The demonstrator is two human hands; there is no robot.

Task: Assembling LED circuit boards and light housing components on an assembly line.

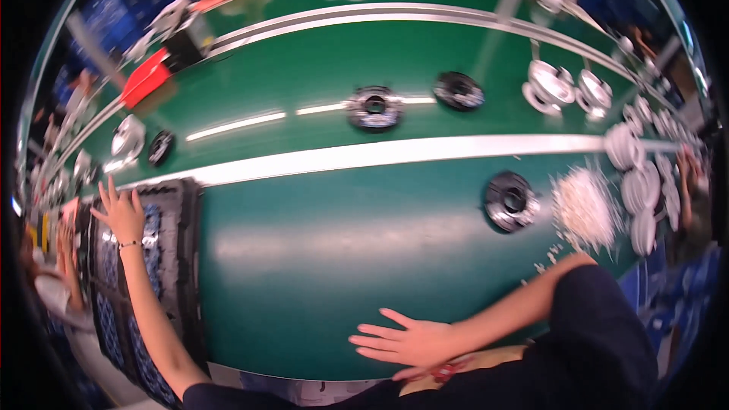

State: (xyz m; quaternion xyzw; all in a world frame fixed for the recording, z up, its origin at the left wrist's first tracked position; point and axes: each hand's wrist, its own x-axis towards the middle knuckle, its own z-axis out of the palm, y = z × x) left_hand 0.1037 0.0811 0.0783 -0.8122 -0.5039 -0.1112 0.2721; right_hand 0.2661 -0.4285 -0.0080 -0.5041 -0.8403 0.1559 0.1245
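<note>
My left hand (123, 217) reaches out with its fingers spread, over the black tray (188, 239) at the left end of the table. Blue-and-silver parts (150, 247) sit in the tray's pockets beneath and beside it. Whether the fingertips touch anything, I cannot tell. My right hand (416, 343) is stretched out flat, palm down, at the table's near edge, holding nothing. Farther right on the green table (326, 273) lies a round black part (512, 202) with a hole in its middle. Beside that part is a heap of thin white strips (583, 209).
Stacked white round discs (639, 186) stand at the right edge. Beyond a white rail (395, 153), a green belt (288, 83) carries two black round parts (375, 109), white round housings (550, 85) and a small black ring (161, 147). A red bin (146, 78) sits far left. Other people work around.
</note>
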